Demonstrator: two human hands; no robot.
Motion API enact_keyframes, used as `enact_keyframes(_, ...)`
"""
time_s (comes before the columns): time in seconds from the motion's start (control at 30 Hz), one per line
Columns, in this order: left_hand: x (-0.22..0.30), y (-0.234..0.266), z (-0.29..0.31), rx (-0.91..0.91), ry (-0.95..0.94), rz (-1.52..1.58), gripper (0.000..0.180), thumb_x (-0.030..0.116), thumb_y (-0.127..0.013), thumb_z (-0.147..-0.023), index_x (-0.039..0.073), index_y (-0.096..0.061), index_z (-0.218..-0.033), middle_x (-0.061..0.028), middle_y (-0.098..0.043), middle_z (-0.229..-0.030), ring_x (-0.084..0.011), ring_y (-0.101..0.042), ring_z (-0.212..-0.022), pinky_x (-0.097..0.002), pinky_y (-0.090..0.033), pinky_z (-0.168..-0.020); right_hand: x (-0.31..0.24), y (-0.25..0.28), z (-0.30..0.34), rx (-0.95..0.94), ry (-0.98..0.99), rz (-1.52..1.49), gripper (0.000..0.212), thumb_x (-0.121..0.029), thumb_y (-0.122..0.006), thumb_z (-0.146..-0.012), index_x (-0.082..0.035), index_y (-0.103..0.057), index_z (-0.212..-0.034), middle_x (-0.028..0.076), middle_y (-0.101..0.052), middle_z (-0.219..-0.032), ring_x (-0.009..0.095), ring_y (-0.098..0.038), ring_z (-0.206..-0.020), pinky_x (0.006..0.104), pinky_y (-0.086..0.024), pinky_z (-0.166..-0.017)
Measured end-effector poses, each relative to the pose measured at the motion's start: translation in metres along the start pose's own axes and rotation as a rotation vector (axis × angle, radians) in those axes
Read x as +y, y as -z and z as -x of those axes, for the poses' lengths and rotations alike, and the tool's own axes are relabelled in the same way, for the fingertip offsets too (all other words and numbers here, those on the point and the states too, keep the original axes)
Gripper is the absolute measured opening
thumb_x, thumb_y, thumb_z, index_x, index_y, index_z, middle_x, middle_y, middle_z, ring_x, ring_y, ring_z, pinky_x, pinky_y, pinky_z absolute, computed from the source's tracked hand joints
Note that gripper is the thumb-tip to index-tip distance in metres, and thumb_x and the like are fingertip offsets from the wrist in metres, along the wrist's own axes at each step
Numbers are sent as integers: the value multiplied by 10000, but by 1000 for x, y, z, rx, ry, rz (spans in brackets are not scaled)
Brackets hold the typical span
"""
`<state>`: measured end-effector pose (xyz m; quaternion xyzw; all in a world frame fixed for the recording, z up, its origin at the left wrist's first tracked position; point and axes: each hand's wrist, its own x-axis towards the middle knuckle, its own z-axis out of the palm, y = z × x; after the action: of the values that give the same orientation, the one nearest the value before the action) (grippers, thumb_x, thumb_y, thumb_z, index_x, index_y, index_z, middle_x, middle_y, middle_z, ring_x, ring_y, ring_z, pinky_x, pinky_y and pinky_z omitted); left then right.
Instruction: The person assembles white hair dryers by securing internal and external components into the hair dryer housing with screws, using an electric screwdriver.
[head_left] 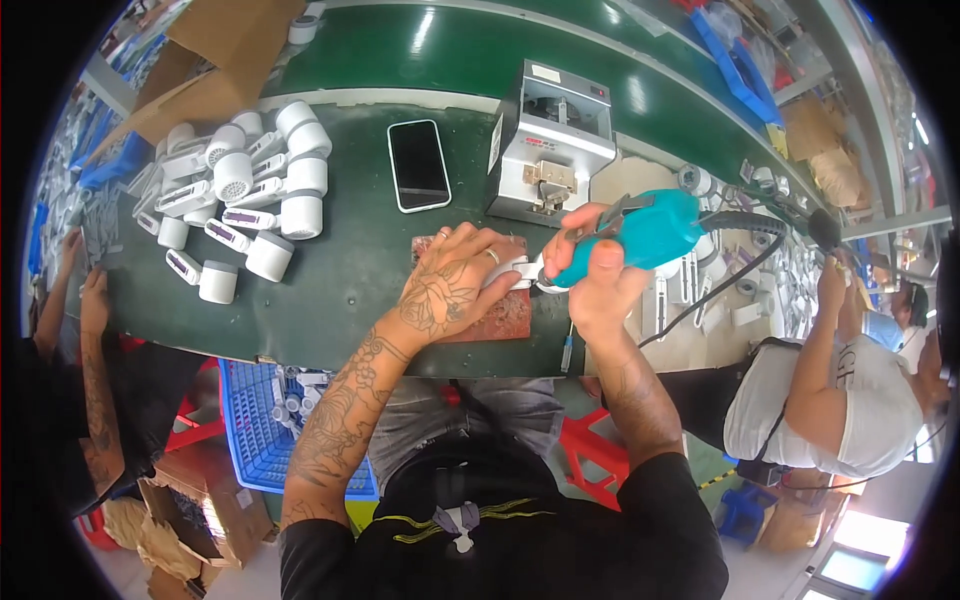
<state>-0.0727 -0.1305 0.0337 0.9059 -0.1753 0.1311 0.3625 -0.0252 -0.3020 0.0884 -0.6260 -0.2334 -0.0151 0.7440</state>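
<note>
My right hand (605, 285) is wrapped round a teal electric screwdriver (640, 238) with a dark cable at its back. The tool lies nearly level, its tip pointing left at a small white plastic part (522, 272). Over that part lies my left hand (455, 285), thumb and fingers pressing it against a worn red mat (498, 322). Most of the part is hidden under the hand, and where the tip meets it cannot be made out. A thin screwdriver (567, 352) rests at the table's front edge, below my right hand.
White and grey round-headed plastic units (232, 175) cluster at the left. A phone (419, 166) lies behind my left hand, beside a silver screw-feeder-like machine (555, 140). More white parts (690, 280) lie to the right. A blue basket (262, 425) stands below. Other people work on both sides.
</note>
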Motion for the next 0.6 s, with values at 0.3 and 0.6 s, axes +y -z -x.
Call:
enact_keyframes(0.3, 4, -1, 1, -32, 31, -3, 287, 242, -659, -905, 90, -699, -1145, -48, -629, -1159, -284, -562, -1038, -442, -432, -942, 22, 2, 10, 38, -8, -35, 579, -542, -633, -941, 23, -519, -990, 76, -524, -663, 192, -539, -573, 329, -459, -545)
enact_keyframes(0.6, 5, -1, -7, -29, 20, -47, 298, 261, -651, -916, 97, -690, -1162, -43, -629, -1144, -279, -559, -1031, -449, -437, -945, 28, 7, 7, -15, 27, -96, 461, -456, -623, -973, -17, -491, -920, 84, -532, -682, 187, -529, -587, 317, -450, -538)
